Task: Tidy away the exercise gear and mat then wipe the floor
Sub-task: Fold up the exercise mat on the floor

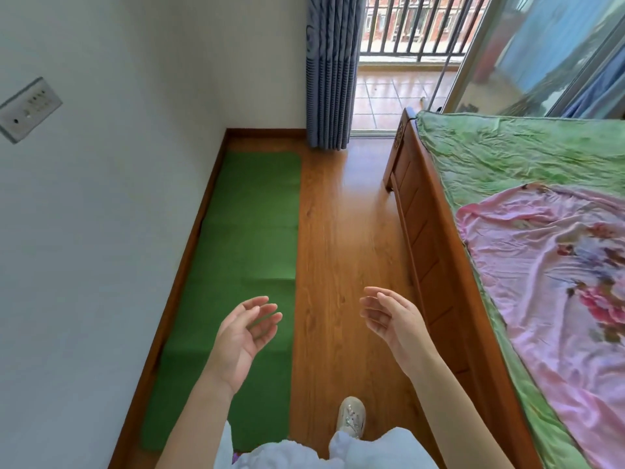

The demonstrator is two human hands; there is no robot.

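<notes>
Both hands, left (241, 328) and right (389, 316), hang empty and apart above the mat (250, 231). It lies flat; I judge folding it comes next.

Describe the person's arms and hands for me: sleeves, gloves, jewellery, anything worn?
Both forearms are bare; no sleeves reach into view. The left hand and right hand wear no gloves, and no rings, watch or bracelets show on the fingers or wrists. Loose white clothing appears at the bottom edge, beneath the arms.

arms: bare to past the elbows, no sleeves showing
clothing (304, 455): white, loose, gathered fabric
shoe (351, 416): pale beige, laced, rounded toe
</notes>
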